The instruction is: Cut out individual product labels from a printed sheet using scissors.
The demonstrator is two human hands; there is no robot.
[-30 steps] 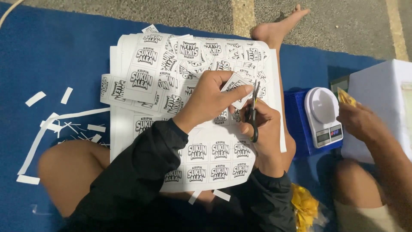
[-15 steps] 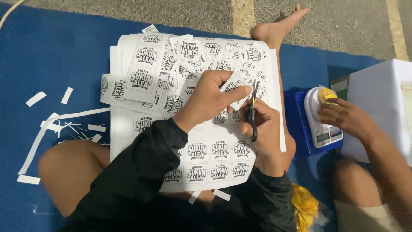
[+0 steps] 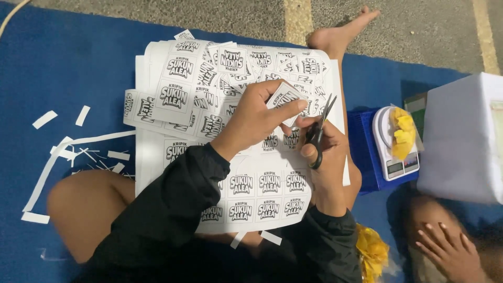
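My left hand pinches a small printed paper label between thumb and fingers. Just to its right, my right hand grips black scissors, whose blades point up beside the label's edge. Both hands hover over a stack of white sheets printed with labels that rests on my lap. More cut labels lie spread over the top of the pile. My sleeves are black.
A blue mat covers the floor, with white paper offcuts at the left. At the right, a white kitchen scale carries a bag of yellow chips, beside a white box. Another person's hand rests lower right.
The other person's hand has left the bag of yellow chips on the scale and dropped to the lower right. My hands have barely moved over the sheets.
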